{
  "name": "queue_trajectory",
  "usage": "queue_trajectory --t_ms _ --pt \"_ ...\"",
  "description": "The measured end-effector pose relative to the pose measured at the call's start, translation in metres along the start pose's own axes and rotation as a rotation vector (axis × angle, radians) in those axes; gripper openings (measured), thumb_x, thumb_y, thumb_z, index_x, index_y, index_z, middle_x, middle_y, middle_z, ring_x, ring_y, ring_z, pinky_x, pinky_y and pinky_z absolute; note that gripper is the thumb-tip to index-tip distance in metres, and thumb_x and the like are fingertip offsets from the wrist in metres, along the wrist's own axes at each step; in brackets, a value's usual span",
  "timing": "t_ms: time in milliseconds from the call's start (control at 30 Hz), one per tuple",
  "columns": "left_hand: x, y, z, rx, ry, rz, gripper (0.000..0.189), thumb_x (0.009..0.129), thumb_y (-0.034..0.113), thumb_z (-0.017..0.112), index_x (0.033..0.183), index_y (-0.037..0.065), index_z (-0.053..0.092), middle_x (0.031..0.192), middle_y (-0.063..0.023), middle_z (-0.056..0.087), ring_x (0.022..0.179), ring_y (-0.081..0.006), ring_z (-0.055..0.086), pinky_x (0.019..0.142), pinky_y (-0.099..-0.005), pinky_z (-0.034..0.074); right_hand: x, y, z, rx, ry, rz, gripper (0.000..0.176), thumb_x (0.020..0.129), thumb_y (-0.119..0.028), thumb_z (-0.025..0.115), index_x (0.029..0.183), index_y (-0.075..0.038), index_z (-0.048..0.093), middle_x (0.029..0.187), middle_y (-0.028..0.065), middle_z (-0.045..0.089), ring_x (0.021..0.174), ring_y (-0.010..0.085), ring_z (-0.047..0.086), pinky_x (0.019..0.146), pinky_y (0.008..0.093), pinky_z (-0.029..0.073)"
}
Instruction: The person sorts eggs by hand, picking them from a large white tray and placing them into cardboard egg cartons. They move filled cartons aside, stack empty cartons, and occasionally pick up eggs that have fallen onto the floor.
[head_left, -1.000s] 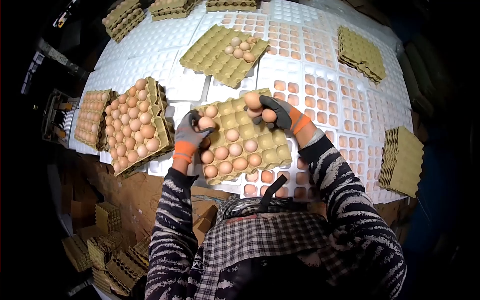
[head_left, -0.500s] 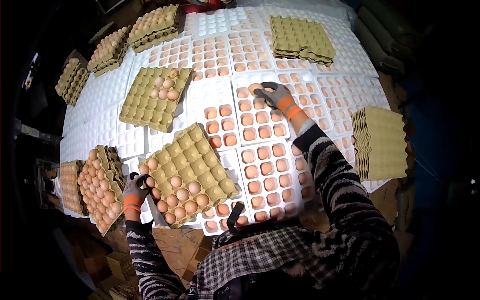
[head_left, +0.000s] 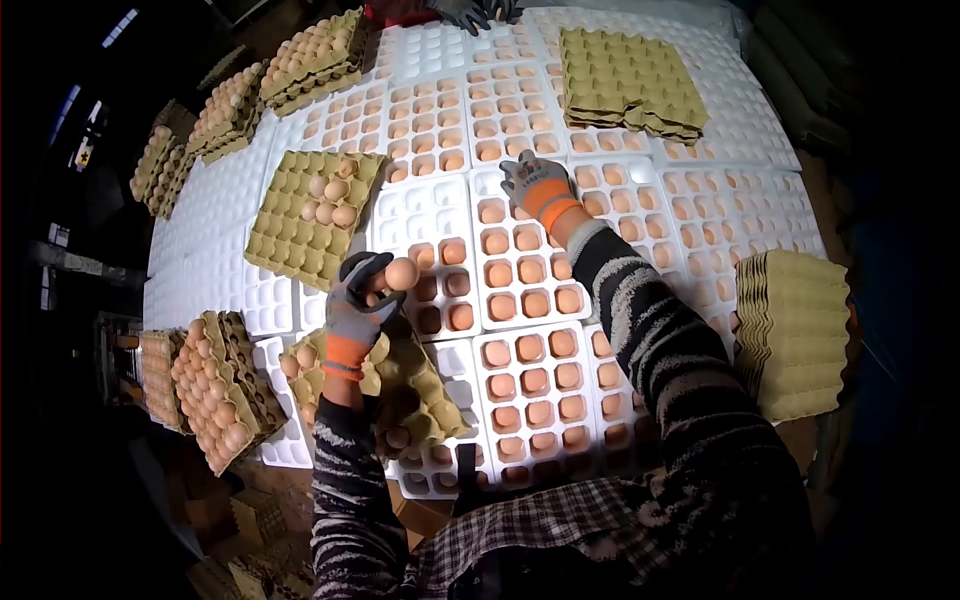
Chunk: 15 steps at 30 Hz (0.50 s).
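My left hand (head_left: 360, 305), in a grey glove with an orange cuff, grips a brown egg (head_left: 402, 273) at its fingertips, and part of another egg shows in the palm. It is raised over a cardboard egg tray (head_left: 435, 395) that holds a few eggs and is partly hidden by my arm. Gloved the same way, my right hand (head_left: 538, 188) reaches down with curled fingers at the far row of a white foam tray (head_left: 484, 330). Eggs sit in that tray's nearer cells. Whatever is under the right fingers is hidden.
Egg-filled foam trays cover the table. Another cardboard tray (head_left: 290, 230) carries several eggs. Empty cardboard trays are stacked at the back (head_left: 630, 80) and right (head_left: 795, 330). Loaded stacks (head_left: 215, 395) line the left. Another person's gloved hands (head_left: 475, 14) are at the far edge.
My left hand has lifted from the near cardboard tray's left edge and moved right and forward, now with eggs in it. My right hand has lowered its egg toward the foam tray's far row.
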<state>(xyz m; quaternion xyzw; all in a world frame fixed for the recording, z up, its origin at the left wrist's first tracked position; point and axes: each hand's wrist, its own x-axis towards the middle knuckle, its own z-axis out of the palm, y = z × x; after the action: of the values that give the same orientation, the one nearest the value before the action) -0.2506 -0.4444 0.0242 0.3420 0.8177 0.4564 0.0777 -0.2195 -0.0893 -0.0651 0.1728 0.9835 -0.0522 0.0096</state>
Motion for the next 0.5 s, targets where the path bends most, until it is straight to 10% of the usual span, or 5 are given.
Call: queue_trajectory --t_ms 100,300,500 --pt "0.067 0.0 0.056 0.305 -0.087 0.008 0.044 0.077 0.021 0.079 0.12 0.018 0.07 0.114 -0.009 0.066 0.098 -0.0332 0.066 0.082 -0.0408 0.054 0.001 -0.02 -0.006 0.17 0.397 -0.153 0.036 0.097 -0.034 0.058 0.13 -0.02 0.061 0.116 0.0126 0.059 0.1 0.0301 0.063 0.081 0.0459 0.053" --pt "0.125 -0.048 0.115 0.674 -0.1 -0.043 0.036 0.088 0.018 0.062 0.123 0.024 0.067 0.125 -0.0101 0.059 0.102 -0.0357 0.066 0.083 -0.0445 0.054 0.019 -0.024 0.039 0.129 0.274 -0.423 0.033 0.096 -0.019 0.054 0.129 -0.02 0.062 0.132 0.0101 0.057 0.123 0.03 0.055 0.105 0.0444 0.042" --pt "0.163 -0.064 0.136 0.772 -0.226 -0.065 0.04 0.095 0.032 0.053 0.133 0.03 0.064 0.125 -0.0141 0.063 0.107 -0.0359 0.065 0.088 -0.0451 0.054 -0.095 0.052 -0.017 0.691 0.781 -0.104 0.049 0.091 -0.007 0.06 0.14 -0.012 0.056 0.141 0.0154 0.054 0.127 0.0381 0.052 0.106 0.0463 0.044"
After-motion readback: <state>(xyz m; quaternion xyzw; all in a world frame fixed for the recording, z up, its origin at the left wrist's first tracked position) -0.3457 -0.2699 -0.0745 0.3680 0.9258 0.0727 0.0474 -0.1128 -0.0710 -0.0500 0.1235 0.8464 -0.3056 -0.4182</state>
